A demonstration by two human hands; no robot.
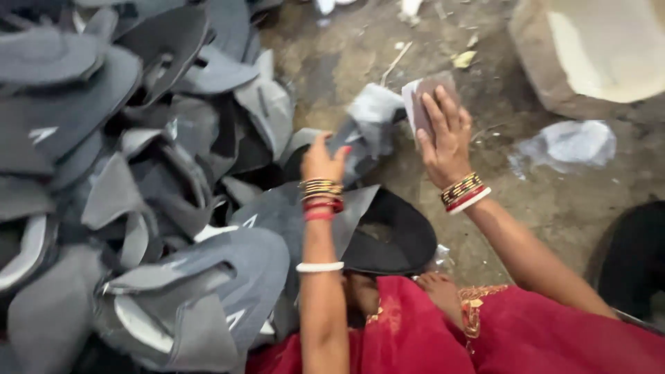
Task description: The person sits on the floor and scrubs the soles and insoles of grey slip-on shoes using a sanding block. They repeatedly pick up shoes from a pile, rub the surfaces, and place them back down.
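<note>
My left hand [323,161] grips the edge of a grey cut shoe-upper piece [370,121] that stretches up and to the right, blurred by motion. My right hand [443,135] lies flat with fingers spread on a small grey-brown rectangular block [424,97] at the far end of that piece. Both wrists wear several red and gold bangles. A black curved piece [398,232] lies on the ground just below my hands, in front of my red garment [443,332].
A large heap of grey and black shoe-upper pieces [125,173] fills the left side. On the dirty ground lie a crumpled white plastic bag [571,145], a stone-like tub [589,55] at the top right and a dark object [634,260] at the right edge.
</note>
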